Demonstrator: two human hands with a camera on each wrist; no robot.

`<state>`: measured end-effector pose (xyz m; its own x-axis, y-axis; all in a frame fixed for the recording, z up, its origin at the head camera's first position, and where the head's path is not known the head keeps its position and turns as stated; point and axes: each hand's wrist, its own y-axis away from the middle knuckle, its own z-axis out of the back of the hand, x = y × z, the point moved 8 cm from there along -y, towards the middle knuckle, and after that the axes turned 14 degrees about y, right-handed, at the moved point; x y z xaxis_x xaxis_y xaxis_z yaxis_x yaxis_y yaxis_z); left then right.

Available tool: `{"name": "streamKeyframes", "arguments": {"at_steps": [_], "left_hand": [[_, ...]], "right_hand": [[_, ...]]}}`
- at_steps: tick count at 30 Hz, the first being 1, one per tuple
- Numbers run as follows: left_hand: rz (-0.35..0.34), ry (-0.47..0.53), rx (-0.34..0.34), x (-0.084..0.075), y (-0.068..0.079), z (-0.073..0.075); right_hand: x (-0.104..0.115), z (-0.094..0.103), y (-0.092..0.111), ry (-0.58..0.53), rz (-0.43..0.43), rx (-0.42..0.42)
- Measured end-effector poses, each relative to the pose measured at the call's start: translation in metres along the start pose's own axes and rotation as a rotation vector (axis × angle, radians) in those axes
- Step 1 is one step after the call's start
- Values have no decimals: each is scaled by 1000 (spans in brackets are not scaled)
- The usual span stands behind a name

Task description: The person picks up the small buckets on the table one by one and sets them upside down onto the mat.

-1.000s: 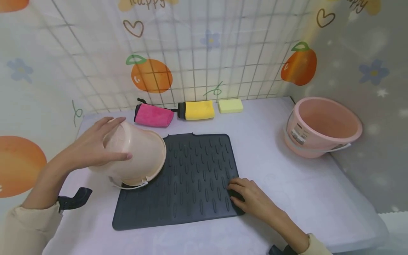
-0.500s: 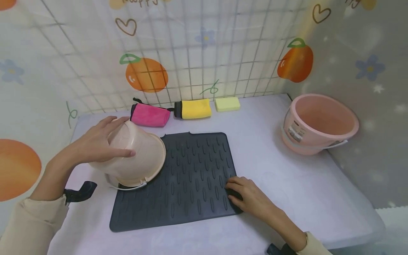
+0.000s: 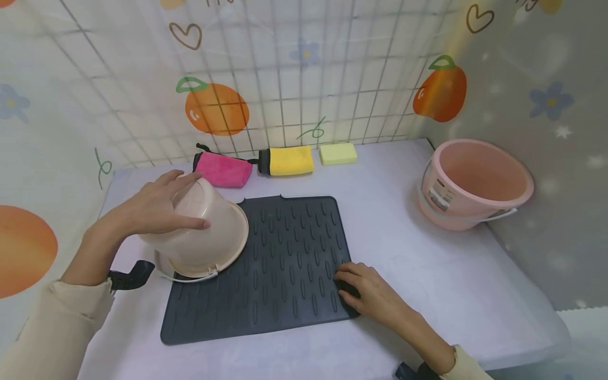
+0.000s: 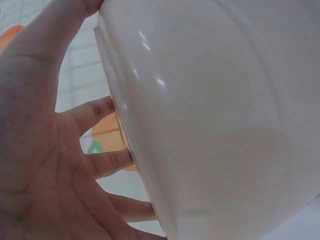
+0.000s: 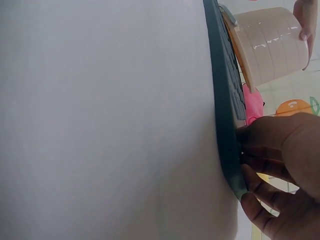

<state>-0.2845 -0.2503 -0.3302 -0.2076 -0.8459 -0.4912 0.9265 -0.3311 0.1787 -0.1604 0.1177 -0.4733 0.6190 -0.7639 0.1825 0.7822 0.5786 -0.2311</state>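
Note:
A pale pinkish-beige bucket (image 3: 209, 232) is tipped mouth-down over the left part of a dark grey rubber mat (image 3: 271, 295). Its rim lies at the mat and its thin white handle hangs at the near side. My left hand (image 3: 159, 206) grips the bucket round its raised base, thumb on the near wall and fingers spread across the far edge. In the left wrist view the bucket wall (image 4: 210, 120) fills most of the picture. My right hand (image 3: 372, 290) holds the mat's right edge, and the right wrist view shows its curled fingers (image 5: 265, 195) at the corner.
A pink bucket (image 3: 456, 198) stands upright at the back right. Along the back lie a pink rolled cloth (image 3: 223, 170), a yellow rolled cloth (image 3: 291, 161) and a pale yellow sponge (image 3: 338, 154). A printed curtain (image 3: 332, 68) hangs behind the white-covered table (image 3: 404, 211).
My left hand has shifted slightly right, and the bucket's base has risen, standing more upright on its rim. My right hand stays at the mat's edge. The head view has moved a little.

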Motion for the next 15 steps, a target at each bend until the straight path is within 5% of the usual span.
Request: {"name": "streamKeyframes", "arguments": {"at_steps": [15], "left_hand": [[-1,-24,21,-11,-8,-7]], "right_hand": [[1,1,0,1,1,-12]]}}
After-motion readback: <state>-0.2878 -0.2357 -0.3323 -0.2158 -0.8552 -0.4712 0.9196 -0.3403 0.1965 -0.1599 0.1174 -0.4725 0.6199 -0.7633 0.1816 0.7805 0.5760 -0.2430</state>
